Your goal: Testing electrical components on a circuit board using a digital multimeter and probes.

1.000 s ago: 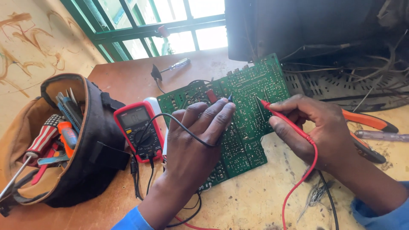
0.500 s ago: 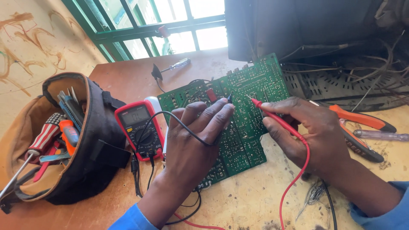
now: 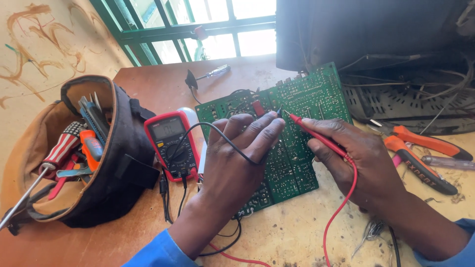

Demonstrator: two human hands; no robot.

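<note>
Counter (image 3: 148,94), brown and worn, carries everything. Dark gutted appliance housing (image 3: 366,34) at the far right edge, loose wires spilling below it. Black-and-tan tool bag (image 3: 116,163) lies open on its side at left; inside: striped-handle screwdriver (image 3: 62,148), orange-handled tool (image 3: 89,146), blue-grey tools, packed together. Green circuit board (image 3: 297,148) flat at centre. Left hand (image 3: 237,153) rests on the board, fingers closed on a black probe (image 3: 278,111), tip down on the board. Right hand (image 3: 358,158) pinches a red probe (image 3: 316,136), tip touching the board just beside the black one. Red multimeter (image 3: 170,143) between bag and board, leads plugged in. Orange pliers (image 3: 420,153) right of the right hand. Small screwdriver (image 3: 210,74) lies far back.
</note>
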